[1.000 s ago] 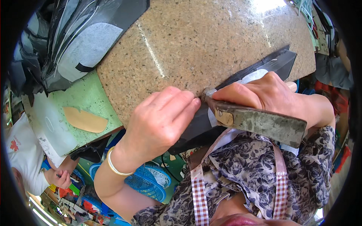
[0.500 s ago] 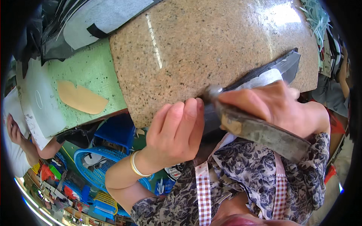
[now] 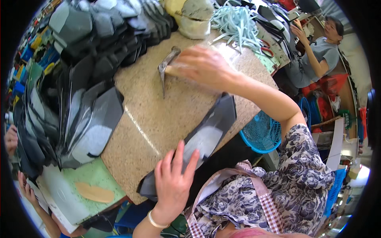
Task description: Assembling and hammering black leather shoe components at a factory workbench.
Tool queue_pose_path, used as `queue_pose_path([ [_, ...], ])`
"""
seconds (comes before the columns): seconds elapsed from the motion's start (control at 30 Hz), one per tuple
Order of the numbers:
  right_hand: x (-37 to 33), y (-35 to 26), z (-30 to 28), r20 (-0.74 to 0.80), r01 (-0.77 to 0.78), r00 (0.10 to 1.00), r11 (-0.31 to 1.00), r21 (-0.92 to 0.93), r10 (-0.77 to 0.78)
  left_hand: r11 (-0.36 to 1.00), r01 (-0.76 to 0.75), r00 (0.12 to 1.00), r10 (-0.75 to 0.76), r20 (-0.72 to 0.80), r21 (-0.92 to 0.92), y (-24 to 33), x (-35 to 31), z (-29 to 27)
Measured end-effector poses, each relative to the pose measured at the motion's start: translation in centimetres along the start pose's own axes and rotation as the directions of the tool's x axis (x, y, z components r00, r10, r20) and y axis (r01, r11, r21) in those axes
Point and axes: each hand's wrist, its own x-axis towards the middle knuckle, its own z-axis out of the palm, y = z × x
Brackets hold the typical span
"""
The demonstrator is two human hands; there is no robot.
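My left hand (image 3: 173, 182) lies spread with its fingertips on a folded black sheet piece (image 3: 225, 113) that has a whitish backing patch (image 3: 205, 139). The piece stretches slantwise along the near edge of the stone slab. Farther away, a hammer (image 3: 162, 68) with a metal head rests on the slab. My right hand (image 3: 206, 65) is at its wooden handle, covering most of it. Motion smears those fingers, so whether they still grip the handle cannot be made out.
The speckled stone slab (image 3: 137, 115) carries stacked black pieces (image 3: 99, 111) along its left. At the back are a whitish block (image 3: 195, 20) and pale blue strips (image 3: 236, 23). A tan cutout (image 3: 94, 192) lies on the green board. Co-workers' hands show left; another person (image 3: 317, 55) sits right.
My right hand has carried the hammer away from the black piece to the slab's far part. My left hand's bent fingers have spread out flat on the piece. The view has shifted.
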Motion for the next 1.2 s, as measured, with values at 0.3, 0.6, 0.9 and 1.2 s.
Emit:
queue_pose_path([
  [0.3, -6.3, 12.8, -3.8, 0.351, -0.887, 0.396, 0.453, -0.094, 0.848, 0.975, -0.016, 0.993, 0.041, 0.107, -0.224, -1.7, -0.5, -3.2],
  [0.6, -3.0, -7.0, -10.1, 0.68, -0.705, 0.705, -0.09, 0.704, -0.201, -0.56, 0.374, 0.873, -0.055, 0.484, -0.739, -1.1, 3.7, -3.1],
  [0.9, -7.2, -10.7, -8.6, 0.582, -0.573, 0.812, 0.268, 0.775, 0.053, 0.595, 0.302, 0.86, -0.508, -0.057, -0.745, -2.8, -1.6, -2.0],
  [1.2, -7.1, -11.4, -6.7, 0.419, -0.457, 0.885, 0.537, 0.709, 0.2, 0.775, 0.281, 0.878, -0.446, -0.174, -0.566, -3.8, 0.0, -1.8],
])
